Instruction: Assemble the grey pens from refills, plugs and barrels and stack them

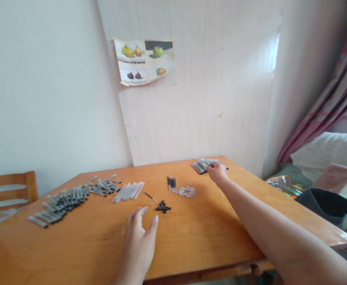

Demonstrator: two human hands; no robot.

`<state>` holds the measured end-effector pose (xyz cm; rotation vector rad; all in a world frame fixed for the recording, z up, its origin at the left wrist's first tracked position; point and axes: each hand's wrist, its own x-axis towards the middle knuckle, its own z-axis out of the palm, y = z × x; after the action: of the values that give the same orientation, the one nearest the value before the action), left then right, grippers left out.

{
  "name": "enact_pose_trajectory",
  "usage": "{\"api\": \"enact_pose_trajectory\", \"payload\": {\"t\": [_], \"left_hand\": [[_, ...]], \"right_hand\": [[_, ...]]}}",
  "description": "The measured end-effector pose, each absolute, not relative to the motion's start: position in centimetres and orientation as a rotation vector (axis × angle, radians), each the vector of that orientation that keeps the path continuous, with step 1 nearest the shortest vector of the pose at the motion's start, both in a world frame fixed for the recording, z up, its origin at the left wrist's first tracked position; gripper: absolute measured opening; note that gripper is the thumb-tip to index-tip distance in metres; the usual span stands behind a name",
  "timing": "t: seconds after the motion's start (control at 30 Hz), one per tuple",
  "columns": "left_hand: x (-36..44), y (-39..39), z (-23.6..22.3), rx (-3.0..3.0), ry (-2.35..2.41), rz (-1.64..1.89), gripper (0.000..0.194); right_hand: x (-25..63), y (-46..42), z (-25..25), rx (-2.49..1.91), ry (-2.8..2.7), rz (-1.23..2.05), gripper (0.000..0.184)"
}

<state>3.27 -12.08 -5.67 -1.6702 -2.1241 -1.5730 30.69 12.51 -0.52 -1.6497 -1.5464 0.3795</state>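
Observation:
My right hand (217,171) reaches to the far right of the table, its fingers pinched together over a row of pens (201,165) with clear barrels and black ends. What is between those fingertips is hidden. My left hand (140,237) hovers near the front, thumb and fingers apart, holding nothing. Just beyond it are a small heap of black pen caps (163,207) and one pen refill (150,196) with a dark end. Dark refills (171,184) stand side by side mid-table, next to small clear pieces (187,191). Clear empty barrels (128,191) lie to the left.
A long pile of black-ended pens (63,202) spreads over the left of the wooden table (191,241), with more pens (104,186) behind. A wooden chair (10,190) is at left. A dark open bag (325,206) sits beyond the right edge. A fruit picture (145,61) hangs behind.

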Motion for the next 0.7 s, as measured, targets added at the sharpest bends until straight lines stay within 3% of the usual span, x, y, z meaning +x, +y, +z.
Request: {"api": "enact_pose_trajectory", "payload": {"t": [0.7], "left_hand": [[3.5,-12.2,-5.5,-1.664,-2.269,-1.631,0.051]], "right_hand": [[29.7,15.9,-2.2,-1.955,-1.597,0.270,0.026]]}}
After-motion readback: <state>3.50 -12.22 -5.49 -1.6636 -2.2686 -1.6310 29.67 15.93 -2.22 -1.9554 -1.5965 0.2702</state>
